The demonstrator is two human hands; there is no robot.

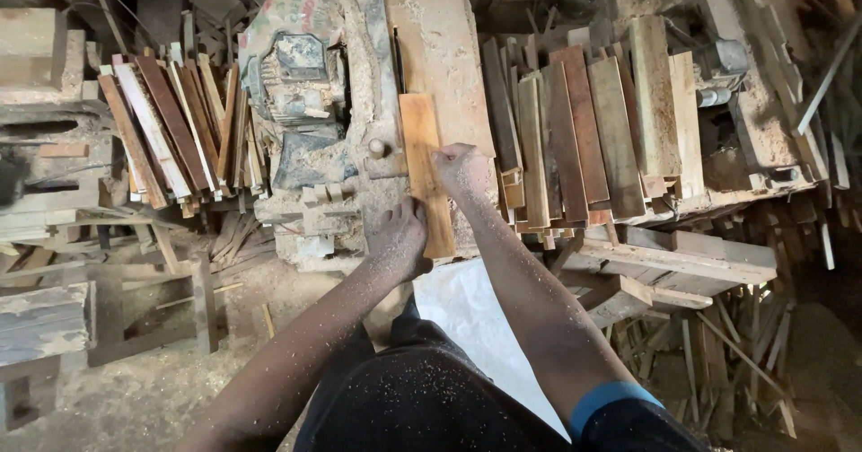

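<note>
Both hands press a wooden slat on a dusty machine bed.
Left hand (398, 236) lies flat at the orange-brown slat (424, 169)'s near end; right hand (455, 163), curled, grips its far edge; stacked planks (584, 129) lie beyond.

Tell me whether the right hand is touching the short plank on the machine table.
Touching. The head view shows the right hand pressed on the plank, fingers over its right edge, no gap visible.
</note>
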